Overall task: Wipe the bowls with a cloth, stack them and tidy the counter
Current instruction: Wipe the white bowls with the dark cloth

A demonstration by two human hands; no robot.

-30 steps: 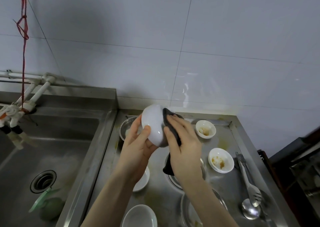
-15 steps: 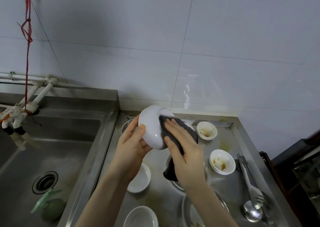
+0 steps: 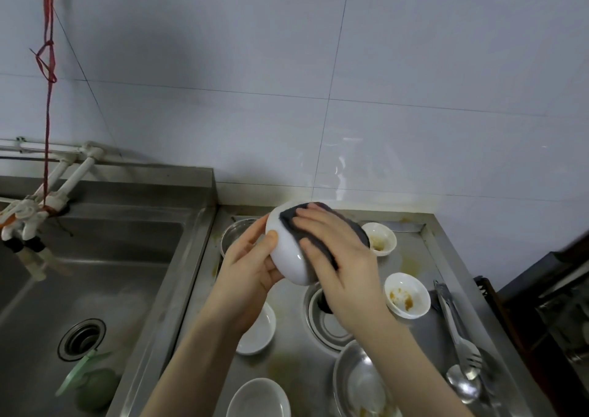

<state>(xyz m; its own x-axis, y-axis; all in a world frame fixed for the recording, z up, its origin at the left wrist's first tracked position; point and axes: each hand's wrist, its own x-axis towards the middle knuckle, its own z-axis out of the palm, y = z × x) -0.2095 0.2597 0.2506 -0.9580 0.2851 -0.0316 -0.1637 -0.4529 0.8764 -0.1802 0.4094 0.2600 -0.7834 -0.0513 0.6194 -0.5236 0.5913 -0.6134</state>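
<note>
The left hand (image 3: 251, 268) grips a white bowl (image 3: 291, 257) by its rim and underside, thumb on the outer wall, holding it tilted in the air above the far part of the steel desk (image 3: 411, 263). The right hand (image 3: 342, 267) presses a dark grey cloth (image 3: 322, 225) against the bowl, fingers spread flat over the cloth and thumb curled round its near edge; the cloth covers the bowl's right side and a tail of it hangs down below the hand.

On the desk, 2 small white bowls with brown residue sit to the right: 1 far (image 3: 381, 238), 1 nearer (image 3: 406, 295). A clean white bowl (image 3: 259, 330) lies under the left forearm and another (image 3: 258, 399) at the near edge. A steel bowl (image 3: 232, 235) stands at the far left of the desk, partly hidden by the left hand. A steel plate (image 3: 360, 381) lies near right, beside a round recessed ring (image 3: 322, 321) in the desk. Tongs (image 3: 452, 321) and a spoon (image 3: 462, 384) lie along the right edge.

Left of the desk is a sink (image 3: 95, 276) with a drain (image 3: 81, 340), a green item (image 3: 92, 384) at its near side, white pipes (image 3: 57, 181) and a red string (image 3: 47, 98) hanging above
</note>
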